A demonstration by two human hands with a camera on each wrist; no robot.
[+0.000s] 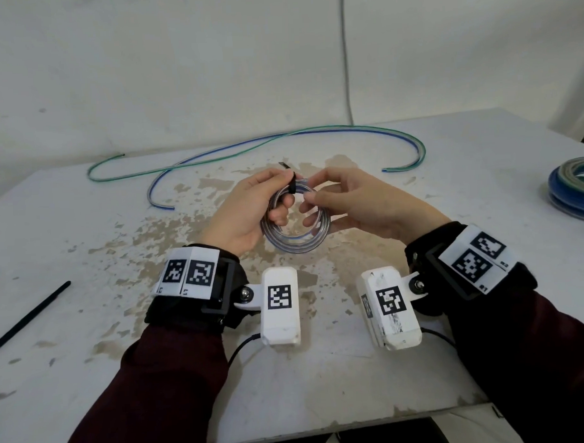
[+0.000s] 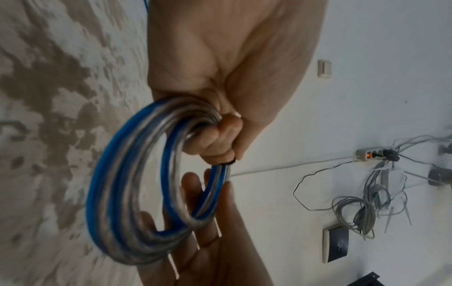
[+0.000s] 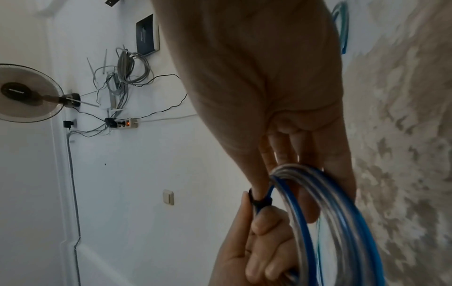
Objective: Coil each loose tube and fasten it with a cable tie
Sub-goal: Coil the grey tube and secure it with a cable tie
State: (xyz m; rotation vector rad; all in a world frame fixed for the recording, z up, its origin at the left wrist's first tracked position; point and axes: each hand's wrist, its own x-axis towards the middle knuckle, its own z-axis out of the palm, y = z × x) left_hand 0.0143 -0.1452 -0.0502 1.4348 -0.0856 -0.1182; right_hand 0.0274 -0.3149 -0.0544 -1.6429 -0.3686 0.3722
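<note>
A coiled tube, clear with blue stripes, is held above the middle of the table by both hands. My left hand grips its upper left, fingers curled through the ring and thumb on a black cable tie wrapped round the strands. The tie's tail sticks up. My right hand pinches the coil's right side between thumb and fingers. The left wrist view shows the coil, the tie and my curled left fingers. In the right wrist view, the right thumb meets the tie beside the coil.
Two long loose tubes, one green and one blue, lie across the back of the worn white table. Finished coils are stacked at the right edge. A spare black cable tie lies at the left.
</note>
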